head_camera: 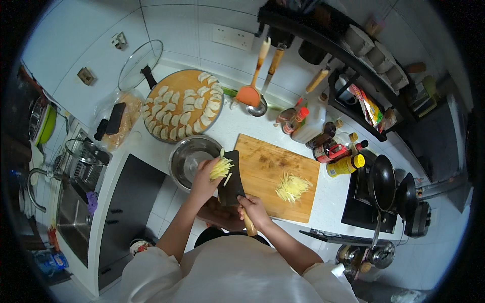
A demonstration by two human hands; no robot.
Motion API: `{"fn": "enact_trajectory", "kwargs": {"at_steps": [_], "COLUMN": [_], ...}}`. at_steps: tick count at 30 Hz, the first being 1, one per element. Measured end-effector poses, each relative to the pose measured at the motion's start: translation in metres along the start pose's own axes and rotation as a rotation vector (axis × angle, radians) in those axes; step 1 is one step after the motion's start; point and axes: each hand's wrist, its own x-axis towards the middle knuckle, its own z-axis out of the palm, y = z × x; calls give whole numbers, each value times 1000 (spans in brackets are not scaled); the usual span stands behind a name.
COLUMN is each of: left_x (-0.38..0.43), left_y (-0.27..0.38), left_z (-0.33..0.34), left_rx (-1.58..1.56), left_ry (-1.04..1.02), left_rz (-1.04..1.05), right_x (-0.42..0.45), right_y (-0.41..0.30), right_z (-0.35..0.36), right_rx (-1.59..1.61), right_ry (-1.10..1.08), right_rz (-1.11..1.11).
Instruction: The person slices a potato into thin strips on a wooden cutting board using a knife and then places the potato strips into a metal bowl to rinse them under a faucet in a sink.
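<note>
My right hand point(253, 211) grips the wooden handle of a dark-bladed cleaver point(231, 185), whose blade lies tilted between a steel bowl and the cutting board. My left hand point(204, 176) holds a bunch of pale yellow shreds point(221, 167), perhaps potato, against the blade near the bowl's right rim. A few loose strips stick to the blade. The steel mixing bowl point(185, 151) stands left of the board, partly hidden by my left hand; its visible inside is bare metal. On the wooden cutting board point(261, 159) lies another pile of shreds point(292, 187), toward its right end.
Behind the bowl sits a round board point(178, 85) covered with dumplings point(185, 118). Several sauce bottles point(333, 151) line the wall behind the cutting board. Black pans point(382, 181) stand on the stove at right. A sink point(74, 223) is at left, near a plastic bag point(130, 113).
</note>
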Motion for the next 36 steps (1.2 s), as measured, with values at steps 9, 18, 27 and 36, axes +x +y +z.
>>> {"fn": "enact_trajectory", "kwargs": {"at_steps": [9, 18, 27, 36], "left_x": [-9, -9, -8, 5], "left_y": [-78, -56, -54, -103], "left_z": [-36, -55, -30, -51], "left_rx": [136, -129, 72, -31], "left_ry": [72, 12, 204, 285], "left_rz": [-214, -125, 176, -1], "right_x": [14, 12, 3, -4], "right_y": [10, 5, 6, 6], "right_z": [57, 86, 94, 80], "right_rx": [-85, 63, 94, 80], "right_ry": [36, 168, 112, 9], "right_rz": [29, 50, 74, 53]}}
